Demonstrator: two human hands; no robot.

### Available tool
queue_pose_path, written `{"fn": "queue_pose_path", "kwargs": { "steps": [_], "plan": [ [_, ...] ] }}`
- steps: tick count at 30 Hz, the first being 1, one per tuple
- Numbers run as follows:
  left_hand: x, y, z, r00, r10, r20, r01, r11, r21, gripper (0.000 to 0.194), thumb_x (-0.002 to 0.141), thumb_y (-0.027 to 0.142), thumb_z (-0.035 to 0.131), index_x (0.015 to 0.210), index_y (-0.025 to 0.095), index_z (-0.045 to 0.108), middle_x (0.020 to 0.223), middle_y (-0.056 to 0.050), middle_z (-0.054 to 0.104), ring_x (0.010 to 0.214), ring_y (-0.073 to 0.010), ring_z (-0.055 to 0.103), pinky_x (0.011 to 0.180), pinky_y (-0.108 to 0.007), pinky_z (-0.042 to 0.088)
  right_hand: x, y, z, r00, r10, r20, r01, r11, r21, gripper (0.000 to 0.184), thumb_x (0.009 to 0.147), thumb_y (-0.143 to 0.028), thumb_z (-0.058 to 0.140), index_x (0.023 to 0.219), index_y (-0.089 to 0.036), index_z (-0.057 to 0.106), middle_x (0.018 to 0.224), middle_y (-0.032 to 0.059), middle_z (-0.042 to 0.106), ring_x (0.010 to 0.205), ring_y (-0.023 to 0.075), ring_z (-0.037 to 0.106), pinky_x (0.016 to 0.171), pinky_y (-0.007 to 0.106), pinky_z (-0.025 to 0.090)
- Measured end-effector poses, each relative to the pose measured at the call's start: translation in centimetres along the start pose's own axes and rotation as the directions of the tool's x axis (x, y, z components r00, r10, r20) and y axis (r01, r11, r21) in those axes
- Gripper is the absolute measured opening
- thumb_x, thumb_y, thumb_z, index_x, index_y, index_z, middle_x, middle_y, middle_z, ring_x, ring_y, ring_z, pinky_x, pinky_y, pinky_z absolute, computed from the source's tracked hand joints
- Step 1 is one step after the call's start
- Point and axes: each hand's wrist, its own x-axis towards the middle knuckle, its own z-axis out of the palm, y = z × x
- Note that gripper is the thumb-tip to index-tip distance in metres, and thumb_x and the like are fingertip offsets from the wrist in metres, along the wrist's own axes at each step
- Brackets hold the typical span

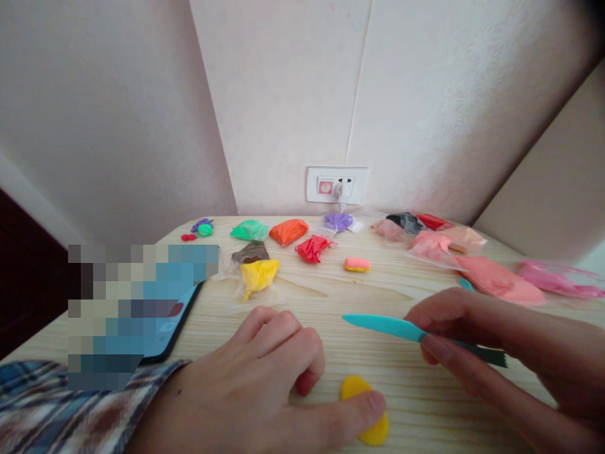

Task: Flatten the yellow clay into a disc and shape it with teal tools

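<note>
The right grip (548, 353) is closed on a turquoise modelling knife (382, 325), pinched between thumb and fingers; its pale blade points left, the long axis running across and dipping slightly toward a dark serrated end beneath the fingers. Left of it, the left grip (255, 384) is loosely spread, its thumb set apart from curled fingers and laid across a flat yellow oval (354, 388), which lies on the tabletop (326, 302) below the blade, its long axis slanting down to the right. Just beyond the right grip, the tip of another turquoise tool (466, 285) shows, partly hidden. Past the left grip are clear bags: one with yellow clay (259, 275), then dark brown (250, 252), green (249, 230), orange (288, 232) and red (314, 249), with purple (338, 222) farther back. Beyond the right grip, more bags hold black (405, 222), light pink (432, 246), salmon (501, 279) and bright pink clay (555, 277). Between these groups, ahead of the blade, lies a pink-and-yellow roll (357, 265), its long axis crosswise. A phone (163, 334), partly pixelated, lies left of the left grip; farthest out, a wall socket (337, 185) holds a plug.
</note>
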Motion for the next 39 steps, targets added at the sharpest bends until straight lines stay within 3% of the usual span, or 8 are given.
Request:
{"fn": "queue_pose_path", "kwargs": {
  "steps": [4, 9, 12, 17, 25, 28, 34, 39],
  "plan": [
    [-0.1, 0.0, 0.2, 0.998, 0.059, 0.033, -0.059, 0.998, 0.005, 0.025, 0.093, 0.034, 0.045, 0.115, 0.041, 0.051, 0.071, 0.003, 0.045, 0.066, -0.0147, 0.036, 0.058, -0.025, 0.027, 0.4, -1.1, -0.4, 0.994, 0.063, 0.090, -0.064, 0.998, 0.008, 0.016, 0.085, -0.034, 0.044, 0.083, -0.028, 0.058, 0.071, -0.0052, 0.068, 0.058, 0.0124, 0.063, 0.047, 0.018, 0.051],
    [-0.1, 0.0, 0.0, 0.998, 0.063, -0.031, -0.062, 0.998, 0.032, 0.023, 0.090, 0.043, 0.047, 0.112, 0.043, 0.054, 0.067, 0.003, 0.043, 0.064, -0.0147, 0.036, 0.058, -0.027, 0.027, 0.4, -1.1, 0.0, 0.987, 0.086, 0.133, -0.094, 0.994, 0.050, 0.015, 0.084, -0.035, 0.045, 0.085, -0.028, 0.058, 0.072, -0.0047, 0.068, 0.060, 0.0134, 0.063, 0.049, 0.020, 0.052],
    [-0.2, -0.2, -0.5, 0.991, 0.129, 0.028, -0.130, 0.991, 0.019, 0.033, 0.088, 0.036, 0.052, 0.120, 0.041, 0.049, 0.070, 0.003, 0.045, 0.065, -0.0143, 0.037, 0.061, -0.027, 0.028, 0.4, -1.0, 0.2, 0.986, 0.079, 0.144, -0.092, 0.992, 0.086, 0.016, 0.084, -0.036, 0.045, 0.083, -0.027, 0.058, 0.069, -0.0045, 0.067, 0.057, 0.0130, 0.062, 0.046, 0.020, 0.050],
    [-0.2, -0.4, -0.9, 0.987, 0.153, 0.047, -0.155, 0.988, 0.026, 0.039, 0.086, 0.028, 0.054, 0.123, 0.039, 0.047, 0.070, 0.004, 0.045, 0.064, -0.0143, 0.038, 0.065, -0.027, 0.030, 0.4, -1.3, 0.0, 0.986, 0.091, 0.140, -0.107, 0.988, 0.114, 0.015, 0.086, -0.033, 0.045, 0.082, -0.027, 0.058, 0.071, -0.0051, 0.067, 0.061, 0.0115, 0.062, 0.049, 0.017, 0.050],
    [-0.3, -0.1, -0.5, 0.995, 0.101, -0.026, -0.099, 0.993, 0.065, 0.024, 0.091, 0.032, 0.048, 0.112, 0.041, 0.055, 0.066, 0.004, 0.045, 0.064, -0.0140, 0.038, 0.061, -0.026, 0.028, 0.5, -1.5, -0.1, 0.987, 0.086, 0.135, -0.104, 0.985, 0.138, 0.016, 0.087, -0.031, 0.043, 0.083, -0.027, 0.058, 0.070, -0.0049, 0.066, 0.061, 0.0114, 0.062, 0.049, 0.017, 0.049],
    [-0.4, -0.2, -0.9, 0.992, 0.129, 0.005, -0.129, 0.990, 0.055, 0.031, 0.089, 0.026, 0.050, 0.118, 0.036, 0.052, 0.067, 0.004, 0.046, 0.064, -0.0138, 0.040, 0.065, -0.027, 0.031, 0.7, -1.5, -0.1, 0.985, 0.088, 0.148, -0.110, 0.983, 0.146, 0.016, 0.087, -0.030, 0.042, 0.083, -0.027, 0.057, 0.069, -0.0055, 0.066, 0.060, 0.0111, 0.062, 0.047, 0.017, 0.048],
    [-0.6, -0.5, -0.5, 0.989, 0.135, -0.052, -0.133, 0.990, 0.041, 0.029, 0.091, 0.022, 0.045, 0.116, 0.031, 0.053, 0.069, 0.003, 0.051, 0.068, -0.0149, 0.044, 0.075, -0.030, 0.035, 0.5, -1.4, -0.1, 0.988, 0.081, 0.134, -0.100, 0.985, 0.139, 0.015, 0.087, -0.031, 0.043, 0.084, -0.028, 0.057, 0.071, -0.0053, 0.066, 0.062, 0.0115, 0.061, 0.049, 0.018, 0.049],
    [-0.6, -0.4, -0.6, 0.991, 0.125, -0.054, -0.121, 0.991, 0.062, 0.025, 0.092, 0.025, 0.045, 0.113, 0.032, 0.055, 0.071, 0.004, 0.054, 0.067, -0.0140, 0.046, 0.069, -0.028, 0.037, 0.2, -1.3, -0.2, 0.990, 0.079, 0.117, -0.094, 0.987, 0.131, 0.015, 0.087, -0.032, 0.043, 0.085, -0.027, 0.057, 0.072, -0.0042, 0.066, 0.063, 0.0123, 0.062, 0.050, 0.018, 0.049]
  ]
}}
